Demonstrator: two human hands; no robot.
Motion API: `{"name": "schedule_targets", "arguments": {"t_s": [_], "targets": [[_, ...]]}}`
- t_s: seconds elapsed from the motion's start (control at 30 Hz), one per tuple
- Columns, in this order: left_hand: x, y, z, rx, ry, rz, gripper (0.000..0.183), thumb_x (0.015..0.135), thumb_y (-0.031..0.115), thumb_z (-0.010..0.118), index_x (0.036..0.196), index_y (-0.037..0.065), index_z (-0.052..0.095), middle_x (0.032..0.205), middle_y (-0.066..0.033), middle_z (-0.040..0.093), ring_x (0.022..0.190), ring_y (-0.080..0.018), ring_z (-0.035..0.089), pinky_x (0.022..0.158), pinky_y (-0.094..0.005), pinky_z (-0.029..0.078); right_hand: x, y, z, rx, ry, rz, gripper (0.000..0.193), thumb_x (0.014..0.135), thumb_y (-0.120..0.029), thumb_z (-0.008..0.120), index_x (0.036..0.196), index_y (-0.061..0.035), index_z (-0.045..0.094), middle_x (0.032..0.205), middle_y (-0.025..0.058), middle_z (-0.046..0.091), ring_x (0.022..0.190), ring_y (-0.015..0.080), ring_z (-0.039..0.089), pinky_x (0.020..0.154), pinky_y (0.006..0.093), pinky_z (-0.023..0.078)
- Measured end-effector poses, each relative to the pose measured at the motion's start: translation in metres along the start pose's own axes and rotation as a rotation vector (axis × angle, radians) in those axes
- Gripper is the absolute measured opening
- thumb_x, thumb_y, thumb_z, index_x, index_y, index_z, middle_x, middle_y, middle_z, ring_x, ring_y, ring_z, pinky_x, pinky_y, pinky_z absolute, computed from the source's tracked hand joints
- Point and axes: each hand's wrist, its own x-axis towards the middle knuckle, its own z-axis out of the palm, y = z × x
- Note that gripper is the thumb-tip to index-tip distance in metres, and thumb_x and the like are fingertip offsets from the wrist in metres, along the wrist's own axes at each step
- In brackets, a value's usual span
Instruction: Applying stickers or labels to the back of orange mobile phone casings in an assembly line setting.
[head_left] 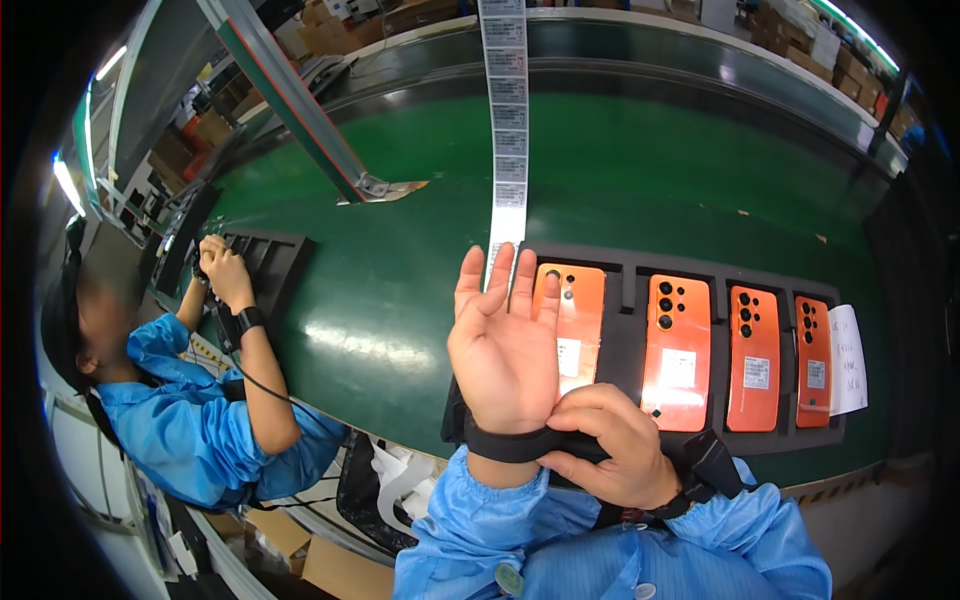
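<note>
My left hand (pixel 503 365) is raised palm up, its fingers stretched upward and apart, with nothing in it. A black wristband (pixel 510 445) wraps its wrist. From the right, my right hand (pixel 620 450) pinches the band at the wrist's right side between thumb and fingers. Just beyond lies a dark foam tray (pixel 625 345) holding several orange phones, backs up, each with a white label. The leftmost phone (pixel 582 330) is partly covered by my left fingers. Further right are a second phone (pixel 678 335), a third phone (pixel 752 400) and the rightmost phone (pixel 814 345).
A long label strip (pixel 510 120) hangs down behind my left hand. A handwritten paper sheet (pixel 848 365) lies at the tray's right end. On the left, a co-worker in a blue smock (pixel 190 420) works over another dark tray (pixel 285 270). A metal post (pixel 290 100) rises from the green table (pixel 380 300).
</note>
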Motion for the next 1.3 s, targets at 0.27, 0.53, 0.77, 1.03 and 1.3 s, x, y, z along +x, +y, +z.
{"name": "schedule_targets", "arguments": {"t_s": [0.27,0.53,0.77,1.03,1.3], "targets": [[-0.001,0.005,-0.005,-0.208,-0.068,-0.188,0.034,0.083,0.005,0.050,0.116,0.006,0.047,0.125,-0.0176,0.042,0.121,-0.0301,0.041,0.104,-0.0447,0.034,-0.002,-0.002,0.000,0.007,0.017,-0.027,0.038,0.066,-0.010,0.078,0.098,-0.0012,0.061,0.094,0.0106,0.058,0.082,0.0258,0.059,0.071,0.0338,0.047],[0.003,0.006,-0.007,-0.429,-0.084,-0.257,0.036,0.082,0.011,0.052,0.116,0.002,0.047,0.133,-0.0236,0.038,0.126,-0.0334,0.037,0.105,-0.0463,0.032,-0.001,-0.004,0.001,0.010,0.048,-0.030,0.033,0.067,-0.009,0.077,0.095,-0.0016,0.061,0.092,0.0096,0.059,0.081,0.0259,0.059,0.071,0.0338,0.047],[-0.006,0.014,0.003,-0.338,-0.224,-0.032,0.043,0.082,0.022,0.053,0.121,0.007,0.045,0.133,-0.0195,0.039,0.126,-0.0308,0.037,0.107,-0.0481,0.028,-0.001,-0.012,-0.002,0.097,0.028,0.083,0.031,0.068,-0.011,0.078,0.092,-0.0015,0.060,0.090,0.0101,0.060,0.081,0.0258,0.060,0.070,0.0337,0.048],[-0.012,0.006,0.006,-0.170,-0.353,0.161,0.042,0.083,0.019,0.052,0.123,0.006,0.044,0.137,-0.0208,0.035,0.129,-0.0320,0.034,0.105,-0.0482,0.031,-0.003,-0.012,-0.005,0.176,-0.050,0.262,0.026,0.072,-0.010,0.077,0.086,-0.0002,0.058,0.084,0.0095,0.059,0.076,0.0206,0.060,0.068,0.0289,0.049],[-0.025,0.003,0.005,0.278,-0.480,0.621,0.034,0.076,0.009,0.057,0.109,0.001,0.051,0.124,-0.0229,0.047,0.106,-0.0313,0.054,0.089,-0.0426,0.046,-0.019,-0.005,-0.002,0.435,-0.118,0.447,0.029,0.072,-0.010,0.078,0.094,-0.0030,0.060,0.094,0.0094,0.060,0.085,0.0214,0.060,0.075,0.0310,0.047]]}}
